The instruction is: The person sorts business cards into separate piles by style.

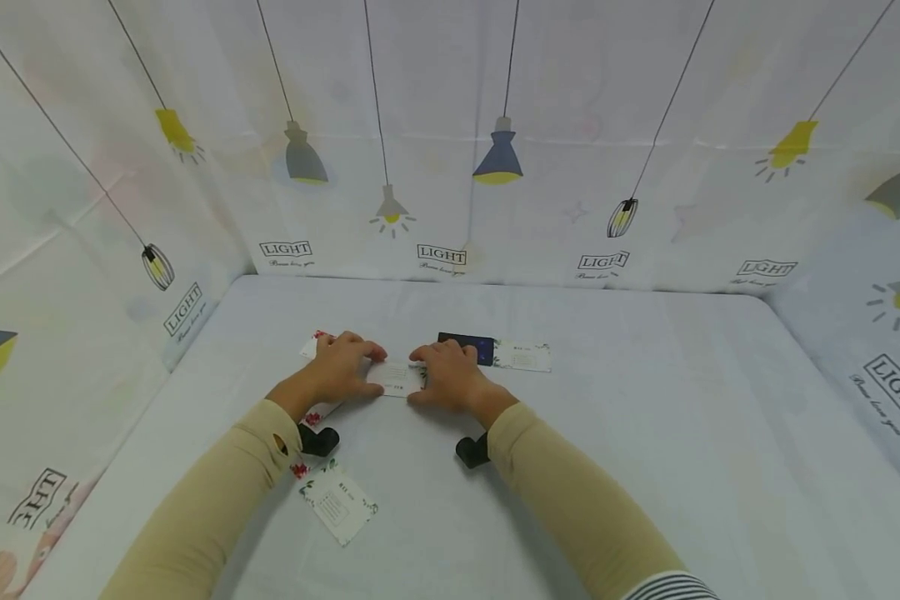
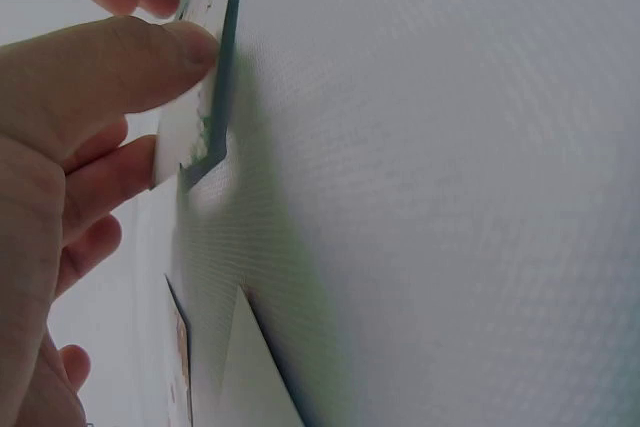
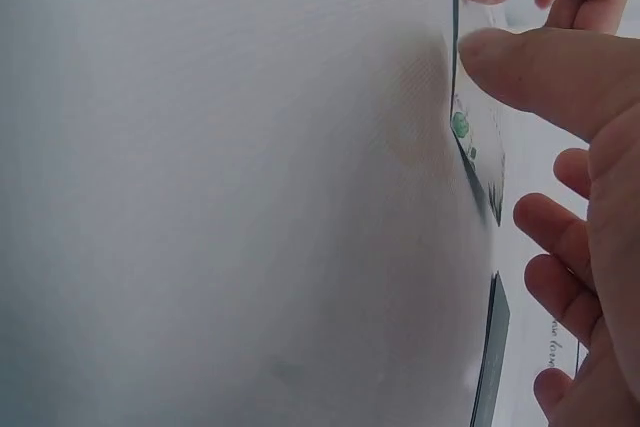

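The middle card (image 1: 396, 379) is looking like stiff, smooth paper with a matt face, and the lower card (image 1: 339, 504) is showing a similar flat finish. The worktop (image 1: 682, 417) is showing a fine-ribbed, cloth-like weave. The backdrop (image 1: 555, 208) is looking like creased fabric with a faint sheen. The sleeves (image 1: 592, 500) are looking like matt cloth, the wrist mounts (image 1: 471, 452) like dull plastic.

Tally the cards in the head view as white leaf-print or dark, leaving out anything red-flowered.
White leaf-print: 3 (the held card between the left hand and right hand, the rightmost card, the nearest card)
Dark: 1 (the dark card, partly hidden by the right hand)
Total: 4 visible
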A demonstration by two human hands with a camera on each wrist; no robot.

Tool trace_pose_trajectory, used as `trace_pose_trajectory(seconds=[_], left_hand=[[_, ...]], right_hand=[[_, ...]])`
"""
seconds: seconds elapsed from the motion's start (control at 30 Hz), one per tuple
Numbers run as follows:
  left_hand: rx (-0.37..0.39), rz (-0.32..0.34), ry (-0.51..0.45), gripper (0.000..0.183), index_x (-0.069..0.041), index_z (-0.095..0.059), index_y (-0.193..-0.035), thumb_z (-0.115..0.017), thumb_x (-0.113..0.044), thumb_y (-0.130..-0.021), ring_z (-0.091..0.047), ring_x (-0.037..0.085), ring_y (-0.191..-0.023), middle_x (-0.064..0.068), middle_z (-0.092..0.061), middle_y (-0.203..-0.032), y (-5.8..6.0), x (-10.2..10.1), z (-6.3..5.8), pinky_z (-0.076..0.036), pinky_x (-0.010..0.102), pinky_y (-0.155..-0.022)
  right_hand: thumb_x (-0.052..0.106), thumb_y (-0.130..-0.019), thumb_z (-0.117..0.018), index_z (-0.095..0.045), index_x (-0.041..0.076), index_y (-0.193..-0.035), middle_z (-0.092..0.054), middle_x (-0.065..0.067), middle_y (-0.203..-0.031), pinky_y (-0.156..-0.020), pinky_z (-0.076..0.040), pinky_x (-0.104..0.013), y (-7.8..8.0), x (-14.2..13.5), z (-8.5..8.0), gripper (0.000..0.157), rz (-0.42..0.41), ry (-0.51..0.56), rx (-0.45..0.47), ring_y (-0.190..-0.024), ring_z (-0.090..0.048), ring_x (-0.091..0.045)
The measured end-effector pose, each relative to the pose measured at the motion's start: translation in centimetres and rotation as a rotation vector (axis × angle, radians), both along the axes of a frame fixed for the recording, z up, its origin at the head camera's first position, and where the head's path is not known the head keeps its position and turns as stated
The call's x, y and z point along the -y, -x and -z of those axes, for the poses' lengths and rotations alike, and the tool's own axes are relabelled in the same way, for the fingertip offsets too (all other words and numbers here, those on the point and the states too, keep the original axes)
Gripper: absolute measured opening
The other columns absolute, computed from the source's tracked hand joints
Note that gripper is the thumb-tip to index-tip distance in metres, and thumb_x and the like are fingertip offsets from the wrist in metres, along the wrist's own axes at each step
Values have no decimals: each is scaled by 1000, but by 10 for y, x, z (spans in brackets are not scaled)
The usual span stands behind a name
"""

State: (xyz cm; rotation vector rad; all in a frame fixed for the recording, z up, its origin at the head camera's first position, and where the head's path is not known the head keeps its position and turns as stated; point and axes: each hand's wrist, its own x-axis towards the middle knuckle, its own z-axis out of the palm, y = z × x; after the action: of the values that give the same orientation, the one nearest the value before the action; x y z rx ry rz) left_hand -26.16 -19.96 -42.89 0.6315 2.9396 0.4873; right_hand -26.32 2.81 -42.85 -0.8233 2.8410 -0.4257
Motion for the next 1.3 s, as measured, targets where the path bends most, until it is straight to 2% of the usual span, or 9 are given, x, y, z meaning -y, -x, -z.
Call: trace_pose_trajectory(seconds=[0.17,0.33,0.53,0.67,0.87,1.1,1.3], left_hand=[[19,-17,-73,49,-14,-67,-124,-81,-37,-82,-44,27,-127,1,-66,-122,-1,-2,-2,-21,56,-101],[32,-9,-113,51,-14,-66,-127,-80,-37,-84,-43,28,-129,2,-65,-126,0,-6,-2,-21,56,-101],[50,7,-131,56,-16,-63,-133,-81,-34,-83,-39,29,-134,0,-63,-131,2,-16,-2,-21,54,-102],[36,24,-154,55,-16,-62,-133,-80,-33,-84,-38,27,-133,-1,-62,-130,6,-25,0,-23,52,-101],[9,59,-161,53,-16,-62,-131,-78,-34,-84,-38,27,-131,-1,-61,-130,11,-45,-1,-22,52,-101],[9,71,-130,53,-16,-63,-133,-79,-35,-85,-38,25,-132,-1,-61,-132,15,-78,-10,-23,51,-101],[-11,91,-116,57,-19,-60,-137,-78,-38,-86,-38,26,-132,0,-59,-134,25,-105,-9,-23,50,-101]], right_hand=[[42,-86,-75,-54,17,-141,-60,1,-135,-97,-29,-49,0,-6,3,63,10,-1,-9,-125,-44,-24],[39,-89,-72,-55,15,-140,-57,-1,-138,-98,-31,-50,1,-15,3,59,2,23,-22,-126,-44,-26],[30,-89,-73,-56,8,-138,-56,-7,-138,-107,-33,-48,3,-32,-3,56,-10,110,-24,-130,-45,-30],[25,-89,-74,-56,4,-136,-56,-10,-137,-110,-32,-44,3,-44,-7,55,-8,173,2,-131,-45,-31],[19,-88,-75,-54,1,-137,-54,-13,-138,-111,-32,-45,0,-67,-10,56,24,270,53,-131,-44,-32],[20,-88,-75,-53,1,-138,-53,-15,-138,-110,-33,-46,-1,-96,-10,58,90,280,47,-128,-46,-32],[19,-88,-74,-51,0,-139,-53,-16,-137,-107,-35,-50,-1,-124,-11,59,157,279,38,-124,-46,-33]])
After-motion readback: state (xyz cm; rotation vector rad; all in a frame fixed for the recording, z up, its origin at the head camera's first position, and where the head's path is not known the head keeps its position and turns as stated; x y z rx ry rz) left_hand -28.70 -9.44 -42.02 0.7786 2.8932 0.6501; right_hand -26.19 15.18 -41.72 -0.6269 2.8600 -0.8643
